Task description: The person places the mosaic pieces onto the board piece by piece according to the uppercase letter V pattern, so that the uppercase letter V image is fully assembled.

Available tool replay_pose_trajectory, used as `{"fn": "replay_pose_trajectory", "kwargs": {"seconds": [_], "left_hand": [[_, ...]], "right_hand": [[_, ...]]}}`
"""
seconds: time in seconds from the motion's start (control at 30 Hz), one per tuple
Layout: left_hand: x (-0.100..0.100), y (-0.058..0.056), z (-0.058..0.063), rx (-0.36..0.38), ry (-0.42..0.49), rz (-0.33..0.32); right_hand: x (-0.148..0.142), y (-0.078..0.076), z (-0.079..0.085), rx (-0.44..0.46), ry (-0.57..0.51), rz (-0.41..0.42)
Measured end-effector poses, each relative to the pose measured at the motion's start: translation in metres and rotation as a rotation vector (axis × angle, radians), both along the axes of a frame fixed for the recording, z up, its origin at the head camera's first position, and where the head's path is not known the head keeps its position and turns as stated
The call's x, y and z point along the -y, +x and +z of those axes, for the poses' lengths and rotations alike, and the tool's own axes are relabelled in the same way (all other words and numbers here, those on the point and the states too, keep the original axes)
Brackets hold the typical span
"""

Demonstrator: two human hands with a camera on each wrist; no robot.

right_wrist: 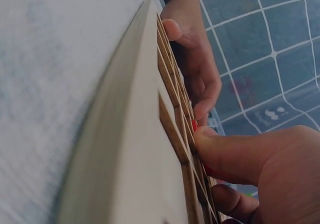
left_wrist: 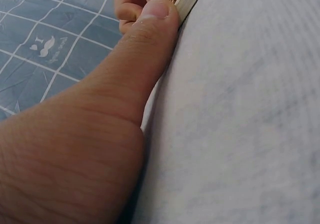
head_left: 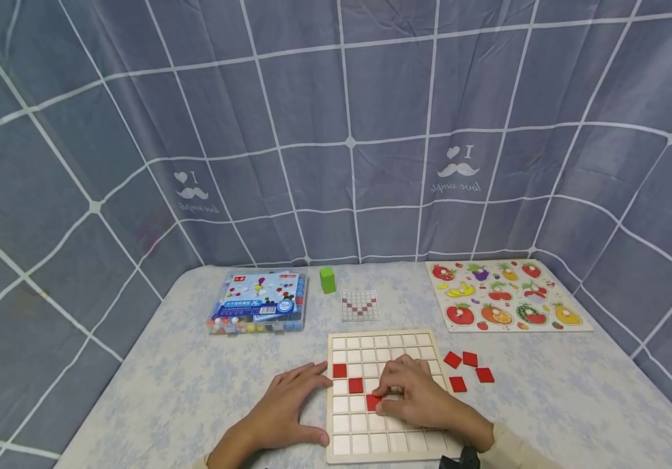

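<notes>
A wooden grid board (head_left: 334, 449) lies flat on the table, split into small square cells by thin slats. Two red square tiles (head_left: 339, 370) sit in cells on its left side, stepping down diagonally. At a third cell, my right hand (head_left: 414, 394) pinches another red tile (head_left: 373, 403) between thumb and fingertips. In the right wrist view, the right thumb (right_wrist: 227, 151) is low over the slats, and a sliver of red shows by its tip. My left hand (head_left: 289, 407) rests at the board's left edge, fingers and thumb spread, their tips right at the frame.
Several loose red tiles (head_left: 457, 384) lie right of the board. Behind it are a printed pattern card (head_left: 360, 305), a green block (head_left: 327, 280) and a clear box of coloured parts (head_left: 259, 303). A fruit peg puzzle (head_left: 508, 296) lies at back right. A checked curtain (head_left: 388, 85) hangs behind.
</notes>
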State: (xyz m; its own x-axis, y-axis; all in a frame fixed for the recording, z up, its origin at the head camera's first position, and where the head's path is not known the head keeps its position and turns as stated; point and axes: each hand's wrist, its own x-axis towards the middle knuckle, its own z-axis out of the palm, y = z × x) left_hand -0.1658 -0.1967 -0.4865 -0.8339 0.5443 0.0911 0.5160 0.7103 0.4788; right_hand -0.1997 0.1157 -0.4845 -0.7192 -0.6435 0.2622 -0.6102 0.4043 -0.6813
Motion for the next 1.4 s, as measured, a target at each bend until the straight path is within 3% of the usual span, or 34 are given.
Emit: {"fn": "replay_pose_trajectory", "kwargs": {"seconds": [0.33,0.8,1.4], "left_hand": [[0.0007,-0.0005,-0.0005,-0.002,0.002,-0.002],[0.0011,0.0005,-0.0010,-0.007,0.010,-0.001],[0.0001,0.0003,-0.0007,0.003,0.006,-0.005]], "right_hand": [[-0.0002,-0.0017,0.0012,-0.100,0.007,0.007],[-0.0006,-0.0021,0.0031,-0.050,0.025,0.017],[-0.0018,-0.0001,-0.0012,-0.067,0.032,0.007]]}}
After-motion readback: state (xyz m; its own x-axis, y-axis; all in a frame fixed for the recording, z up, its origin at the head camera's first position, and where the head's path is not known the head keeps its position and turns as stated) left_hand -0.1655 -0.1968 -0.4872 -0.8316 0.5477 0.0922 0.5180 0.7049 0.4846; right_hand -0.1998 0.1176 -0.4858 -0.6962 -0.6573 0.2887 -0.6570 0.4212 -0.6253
